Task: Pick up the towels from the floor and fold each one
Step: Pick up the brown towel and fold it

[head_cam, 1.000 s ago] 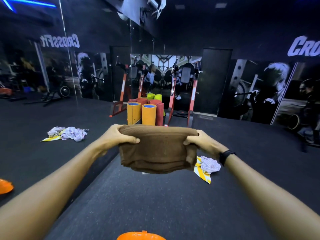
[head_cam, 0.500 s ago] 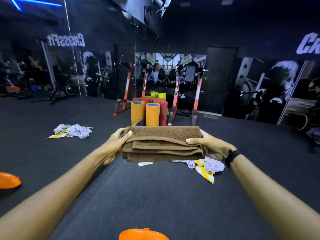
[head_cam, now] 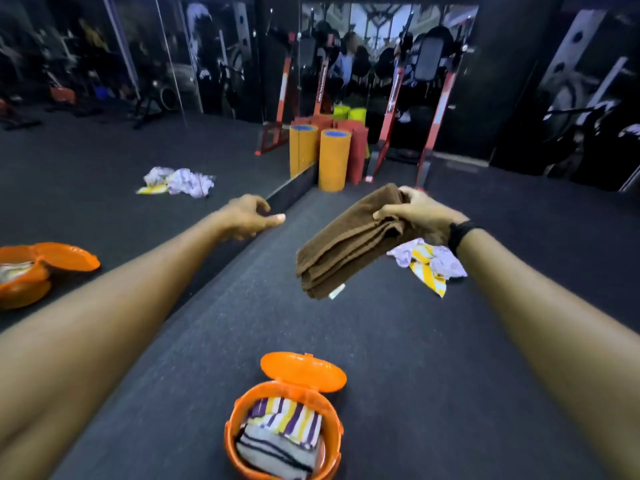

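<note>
1. The folded brown towel hangs in the air over the floor, soft and light, its free end drooping.
2. The right hand grips one end; supporting the loose layers likely keeps the fold.
3. The left hand is loose, holding nothing.
4. A crumpled towel lies on the floor; an orange basket stands nearer.

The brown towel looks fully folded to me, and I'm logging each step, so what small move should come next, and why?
Probably lower the brown towel into the open orange bin near the person's feet. The right hand alone grips it, folded in layers, the left hand holds nothing, and the bin already has folded striped towels inside. Crumpled towels remain on the floor.
</note>
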